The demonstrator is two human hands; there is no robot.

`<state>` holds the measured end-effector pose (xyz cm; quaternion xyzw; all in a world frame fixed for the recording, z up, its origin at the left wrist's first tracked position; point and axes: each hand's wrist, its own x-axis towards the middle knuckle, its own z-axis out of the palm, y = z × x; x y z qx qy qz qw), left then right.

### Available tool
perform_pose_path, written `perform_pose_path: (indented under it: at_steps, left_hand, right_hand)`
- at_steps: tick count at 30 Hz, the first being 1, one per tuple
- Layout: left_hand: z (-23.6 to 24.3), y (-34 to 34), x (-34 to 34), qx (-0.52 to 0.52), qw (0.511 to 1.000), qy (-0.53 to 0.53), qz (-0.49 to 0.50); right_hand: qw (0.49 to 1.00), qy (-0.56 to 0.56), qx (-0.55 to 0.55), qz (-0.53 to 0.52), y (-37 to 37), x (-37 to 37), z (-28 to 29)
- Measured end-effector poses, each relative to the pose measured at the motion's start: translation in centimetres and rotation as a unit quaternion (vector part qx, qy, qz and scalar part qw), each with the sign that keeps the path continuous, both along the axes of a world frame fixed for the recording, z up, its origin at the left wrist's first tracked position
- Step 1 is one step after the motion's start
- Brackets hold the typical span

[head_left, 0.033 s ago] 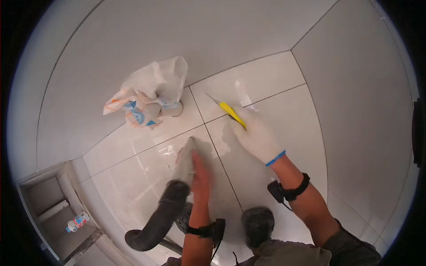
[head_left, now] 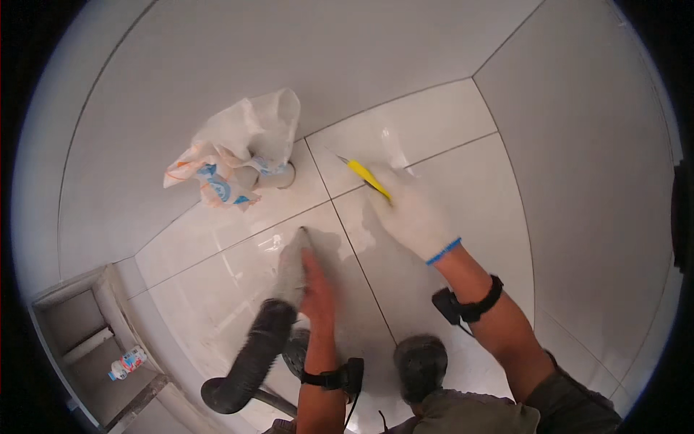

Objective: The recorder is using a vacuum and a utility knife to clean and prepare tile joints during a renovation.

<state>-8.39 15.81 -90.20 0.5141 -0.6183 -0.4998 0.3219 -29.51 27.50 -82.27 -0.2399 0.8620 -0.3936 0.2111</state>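
Observation:
My right hand [head_left: 405,217], in a white glove with a blue cuff, grips a yellow-handled tool [head_left: 365,173] with a thin metal tip, held over the pale floor tiles [head_left: 455,202]. My left hand [head_left: 314,286] is blurred, bare-skinned where visible, and wrapped against a pale tapered nozzle [head_left: 293,264] fitted to a black corrugated hose [head_left: 260,340]. The nozzle's tip points at the tiles near a grout line. Part of that hand's fingers is hidden by the nozzle.
A crumpled plastic bag [head_left: 246,130] covers part of a round, pipe-like object [head_left: 278,177] by the back wall. At lower left, a recessed niche [head_left: 79,318] holds a small bottle [head_left: 126,362]. Grey walls [head_left: 593,188] enclose the floor; a dark knee pad [head_left: 421,365] is below me.
My right hand with the yellow tool has shifted slightly left and upward. My left hand and the nozzle have moved a little left.

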Motion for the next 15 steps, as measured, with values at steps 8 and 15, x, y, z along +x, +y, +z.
perform_pose_path:
  at_steps: [8, 15]
  left_hand:
    - [0.8, -2.0, -0.4, -0.036, 0.998, 0.011, 0.058]
    - [1.8, -3.0, -0.2, -0.046, 0.998, -0.033, 0.023]
  right_hand:
    - [0.961, 0.181, 0.118, 0.174, -9.0, -0.8, -1.4]
    - [0.938, 0.251, 0.122, 0.206, -5.1, -5.7, -0.1]
